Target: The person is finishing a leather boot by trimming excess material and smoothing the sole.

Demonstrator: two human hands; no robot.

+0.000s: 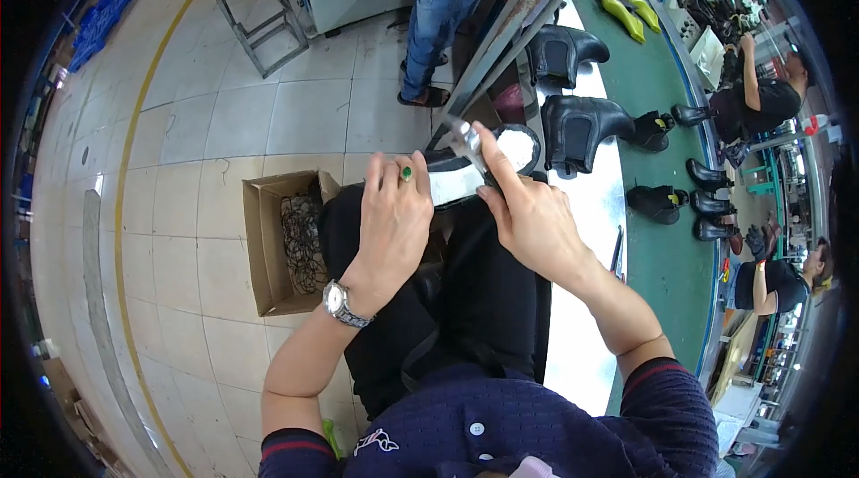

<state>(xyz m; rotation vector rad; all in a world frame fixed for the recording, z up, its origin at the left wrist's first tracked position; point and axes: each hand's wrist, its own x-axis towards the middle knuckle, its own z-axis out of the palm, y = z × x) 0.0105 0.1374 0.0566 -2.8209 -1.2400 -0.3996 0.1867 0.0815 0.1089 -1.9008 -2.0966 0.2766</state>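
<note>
A black boot [457,184] lies across my lap with its pale underside facing up. My left hand [395,214] is closed on one end of it, fingers curled over the edge; a ring and a wristwatch show on that arm. My right hand [537,223] grips a metal hand tool [464,139] over the middle of the boot. The tool's shiny head is smeared by motion, so its exact kind cannot be made out. Just right of the boot's far end, two black ankle boots [577,131] [564,56] lie on the metal worktop [577,299].
An open cardboard box [267,250] with tangled dark strands stands by my left leg. A green conveyor belt [662,290] carries more boots [658,203] and yellow-green shoes [620,8]. A slanted metal post [510,31] rises ahead. Co-workers stand ahead and at right.
</note>
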